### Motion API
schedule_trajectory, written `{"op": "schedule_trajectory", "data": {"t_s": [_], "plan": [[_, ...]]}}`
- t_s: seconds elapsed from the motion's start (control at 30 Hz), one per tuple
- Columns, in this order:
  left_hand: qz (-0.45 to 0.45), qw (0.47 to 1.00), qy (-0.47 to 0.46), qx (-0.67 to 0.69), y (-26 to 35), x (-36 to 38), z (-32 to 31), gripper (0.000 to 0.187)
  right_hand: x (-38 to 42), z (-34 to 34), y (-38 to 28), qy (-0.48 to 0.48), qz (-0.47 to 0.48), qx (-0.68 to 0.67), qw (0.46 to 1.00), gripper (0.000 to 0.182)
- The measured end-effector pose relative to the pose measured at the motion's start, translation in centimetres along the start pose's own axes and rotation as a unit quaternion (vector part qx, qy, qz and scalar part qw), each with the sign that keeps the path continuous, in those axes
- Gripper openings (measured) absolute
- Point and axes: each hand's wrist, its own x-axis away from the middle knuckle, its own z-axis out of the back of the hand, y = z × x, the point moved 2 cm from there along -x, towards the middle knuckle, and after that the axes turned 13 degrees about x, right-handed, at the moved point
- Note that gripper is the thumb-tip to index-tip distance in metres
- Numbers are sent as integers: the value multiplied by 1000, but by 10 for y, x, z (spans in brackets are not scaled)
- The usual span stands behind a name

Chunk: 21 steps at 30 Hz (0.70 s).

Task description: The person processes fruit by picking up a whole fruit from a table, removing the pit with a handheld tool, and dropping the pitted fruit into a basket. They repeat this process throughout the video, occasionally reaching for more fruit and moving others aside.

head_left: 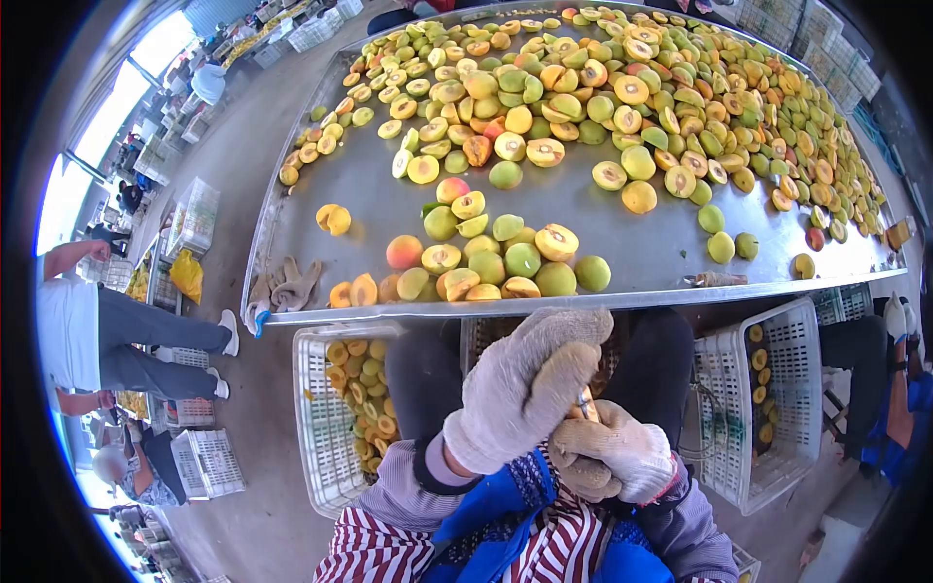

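My left hand (530, 389), in a worn off-white knit glove, is raised over my lap just below the table edge. Its fingers are pressed together, and whatever they hold is hidden. Lower and to the right, my right hand (614, 455) is closed in a similar glove around a small wooden-handled tool (585, 404); only a wood-coloured piece shows between the two hands. Beyond the hands, halved and whole yellow-green fruits (486, 264), some with pits showing, lie near the front of the metal table (544, 309).
A large fruit heap (632, 92) covers the table's far side. A wooden-handled knife (717, 280) and spare gloves (292, 284) lie by the front edge. White crates (309, 428) with fruit halves flank my legs, one at right (777, 408). People stand and sit at left and right.
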Motion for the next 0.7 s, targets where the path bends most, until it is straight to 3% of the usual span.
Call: {"op": "schedule_trajectory", "data": {"t_s": [0.03,0.07,0.13,0.17,0.2,0.23,0.27,0.3,0.37,0.47,0.6,0.67,0.7], "plan": [[-106,990,10,-92,-2,0,-1,42,1,2,2,0,0,1,1000,20],[-222,947,-15,-232,-1,-1,-1,47,3,5,6,-28,26,-18,999,21],[-231,943,-29,-239,-3,2,-1,50,1,6,13,-53,51,-37,997,21],[-239,939,-41,-245,-4,4,-1,53,-3,5,16,6,79,-11,997,21],[-222,949,-5,-224,-6,2,-5,44,-5,5,18,66,106,15,992,21],[-222,949,-7,-224,-2,1,-4,44,-5,3,14,66,107,14,992,21],[-50,994,-5,-93,1,-3,-1,39,-5,1,8,43,46,11,998,21],[125,991,-3,42,-1,-4,1,35,-5,-1,5,19,-15,8,1000,21],[99,995,-11,8,-2,-7,-2,39,-5,7,8,-5,-19,-5,1000,21],[144,979,-4,142,1,-7,-7,29,-6,8,16,-156,53,-158,974,15],[124,962,-39,239,-8,-7,-7,30,-5,6,25,-191,85,-198,958,16],[-76,990,-117,20,-1,-11,-7,32,-1,6,27,-213,93,-184,955,15],[-75,990,-117,21,3,-13,-7,32,-1,6,29,-212,93,-185,955,15]]}}
